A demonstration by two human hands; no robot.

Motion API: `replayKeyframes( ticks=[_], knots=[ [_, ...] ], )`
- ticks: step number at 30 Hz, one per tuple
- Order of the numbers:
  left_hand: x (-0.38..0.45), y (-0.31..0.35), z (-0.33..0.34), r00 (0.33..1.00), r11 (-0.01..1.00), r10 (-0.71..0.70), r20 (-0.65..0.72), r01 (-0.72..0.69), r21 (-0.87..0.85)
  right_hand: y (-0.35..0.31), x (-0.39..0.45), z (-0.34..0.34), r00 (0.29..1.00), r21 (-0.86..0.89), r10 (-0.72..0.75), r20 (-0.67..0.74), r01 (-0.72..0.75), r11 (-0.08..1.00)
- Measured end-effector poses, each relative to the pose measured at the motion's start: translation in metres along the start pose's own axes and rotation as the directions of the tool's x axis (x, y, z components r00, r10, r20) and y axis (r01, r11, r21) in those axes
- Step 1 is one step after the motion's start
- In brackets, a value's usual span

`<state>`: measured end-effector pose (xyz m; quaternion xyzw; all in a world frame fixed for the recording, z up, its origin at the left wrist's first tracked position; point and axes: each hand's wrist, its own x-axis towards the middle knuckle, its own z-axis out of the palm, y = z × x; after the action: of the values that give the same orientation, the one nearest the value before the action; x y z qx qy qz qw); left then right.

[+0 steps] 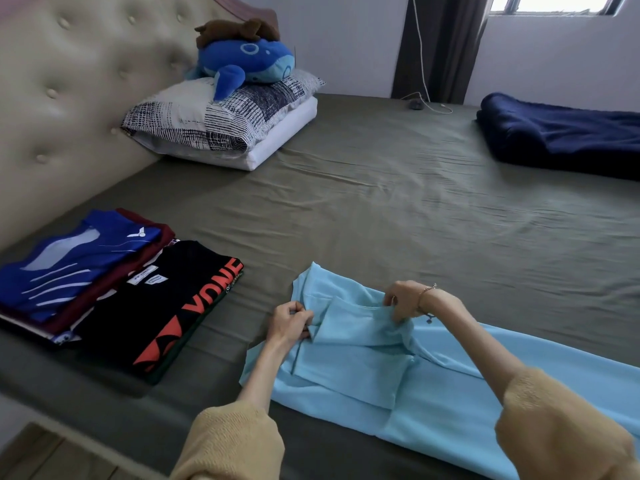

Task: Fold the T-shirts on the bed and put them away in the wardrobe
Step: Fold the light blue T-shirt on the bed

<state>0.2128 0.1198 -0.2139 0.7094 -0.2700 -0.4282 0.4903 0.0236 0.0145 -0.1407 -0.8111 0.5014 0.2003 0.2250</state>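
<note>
A light blue T-shirt (367,368) lies flat on the olive bed sheet (381,209) near the front edge, its sleeve folded in over the body. My left hand (291,322) pinches the fabric at the shirt's left shoulder. My right hand (403,301) pinches a fold of the cloth near the collar. To the left lie folded shirts: a black one with red lettering (166,306) and, beside it, a blue one (72,261) on top of a maroon one (152,251).
Two stacked pillows (221,123) carry a blue plush toy (246,64) by the padded headboard (69,98). A folded navy blanket (561,136) lies at the far right. A white cable (424,98) hangs by the dark curtain (443,43).
</note>
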Motion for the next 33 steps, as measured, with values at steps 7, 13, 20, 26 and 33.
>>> replayKeyframes(
  ticks=[7,13,20,26,33],
  knots=[
    [0.000,-0.003,0.002,1.000,1.000,0.017,-0.014,-0.017,0.000,0.019,-0.005,0.009,0.982,0.336,0.186,-0.034,-0.164,0.927],
    [-0.009,0.000,-0.004,0.995,0.999,-0.027,0.097,0.024,0.027,0.029,-0.013,0.028,0.981,0.479,0.196,0.004,-0.174,0.861],
    [-0.021,0.002,-0.006,0.977,1.000,-0.028,0.212,0.028,0.005,0.032,-0.035,0.036,0.992,0.611,0.120,0.024,-0.110,0.784],
    [-0.021,0.004,-0.005,0.975,0.998,-0.021,0.222,0.033,-0.050,0.046,-0.036,0.044,0.989,0.624,0.131,0.066,-0.143,0.768],
    [-0.024,0.004,-0.002,0.987,0.999,-0.003,0.161,0.009,-0.033,0.043,-0.036,0.055,0.984,0.563,0.164,-0.068,-0.098,0.821]
  ],
)
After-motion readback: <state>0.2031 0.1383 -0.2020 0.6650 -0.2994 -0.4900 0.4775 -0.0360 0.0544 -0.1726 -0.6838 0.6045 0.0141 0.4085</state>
